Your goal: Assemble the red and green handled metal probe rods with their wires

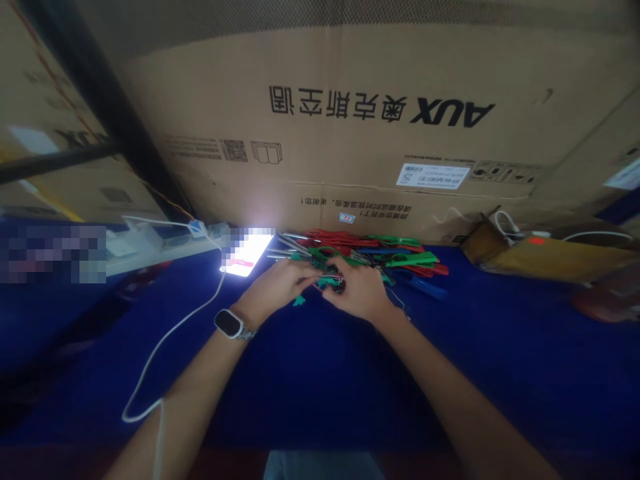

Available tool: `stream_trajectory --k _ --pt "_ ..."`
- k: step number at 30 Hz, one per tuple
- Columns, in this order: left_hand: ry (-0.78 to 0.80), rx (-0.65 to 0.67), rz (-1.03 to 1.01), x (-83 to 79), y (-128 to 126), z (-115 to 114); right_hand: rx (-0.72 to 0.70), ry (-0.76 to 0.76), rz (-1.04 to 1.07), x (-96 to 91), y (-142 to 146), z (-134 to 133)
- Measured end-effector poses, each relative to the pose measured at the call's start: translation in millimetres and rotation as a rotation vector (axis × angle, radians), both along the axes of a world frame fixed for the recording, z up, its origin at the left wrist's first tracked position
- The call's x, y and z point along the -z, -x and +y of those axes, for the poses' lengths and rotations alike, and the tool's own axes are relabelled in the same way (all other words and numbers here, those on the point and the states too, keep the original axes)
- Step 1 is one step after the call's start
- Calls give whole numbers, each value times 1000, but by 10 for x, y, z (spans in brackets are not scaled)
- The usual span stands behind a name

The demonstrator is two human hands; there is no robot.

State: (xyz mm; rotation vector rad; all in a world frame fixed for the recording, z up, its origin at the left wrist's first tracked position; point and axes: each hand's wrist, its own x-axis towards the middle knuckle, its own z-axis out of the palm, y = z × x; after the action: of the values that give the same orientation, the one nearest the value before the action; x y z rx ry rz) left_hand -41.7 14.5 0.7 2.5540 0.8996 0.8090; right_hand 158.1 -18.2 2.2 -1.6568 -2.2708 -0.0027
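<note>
In the head view, my left hand (286, 287) and my right hand (361, 291) meet over the blue cloth. Between them is a small green piece with thin red and white wires (330, 281); my fingers hide much of it, and its kind is unclear. My right thumb and forefinger curl round it. From the other side, the closed fingertips of my left hand pinch at the wires. Below my left fingers lies a small teal scrap (299, 301). Just beyond my hands is a pile of red (345, 239) and green (423, 259) plastic-looking pieces with metal rods (295, 243).
A lit phone (247, 255) stands left of the pile, its white cable (165, 343) running over the blue cloth (320, 387) and my left forearm. A large cardboard box (325, 140) walls off the back. At right stands an open carton (545, 261) with white cables.
</note>
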Motion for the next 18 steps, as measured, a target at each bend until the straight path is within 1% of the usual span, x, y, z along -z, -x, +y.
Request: stream_trajectory --k 3,6,14,18 --pt "28 -1 3 11 47 -50 -55 -2 -3 -12 -17 0" --pt "32 -23 14 10 59 -101 -74 -11 0 -16 -24 -2" --pt "-33 -98 1 52 21 -137 -98 15 -13 -8 -10 11" --pt "-45 -123 -99 74 -22 -151 -106 23 12 -20 -16 5"
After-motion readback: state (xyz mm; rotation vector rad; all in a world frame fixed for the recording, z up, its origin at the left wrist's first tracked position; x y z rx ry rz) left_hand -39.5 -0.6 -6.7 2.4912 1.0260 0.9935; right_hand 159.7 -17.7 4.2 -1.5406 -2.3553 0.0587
